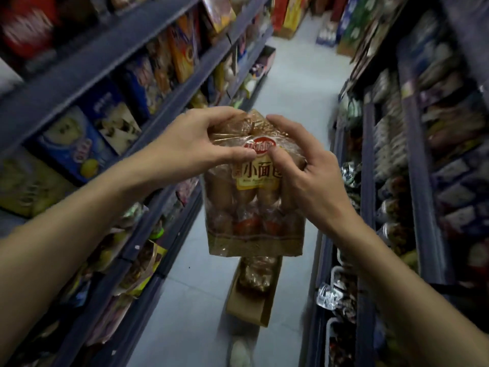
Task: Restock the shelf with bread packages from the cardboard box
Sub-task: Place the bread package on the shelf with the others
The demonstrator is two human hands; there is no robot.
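A clear bread package point(254, 205) with brown rolls and a red and yellow label hangs upright in mid-air over the aisle. My left hand point(206, 144) pinches its gathered top from the left. My right hand point(299, 165) grips the top and upper right side. Below it on the floor stands the cardboard box point(251, 300), open, with at least one more bread package point(255, 274) showing inside. The shelf point(169, 197) on my left holds bagged and boxed goods.
Dark blue shelving lines both sides of a narrow aisle with a pale tiled floor point(190, 287). The right shelves point(370, 181) carry several bagged snacks. Stacked boxes point(288, 14) stand at the far end of the aisle. The view is blurred by motion.
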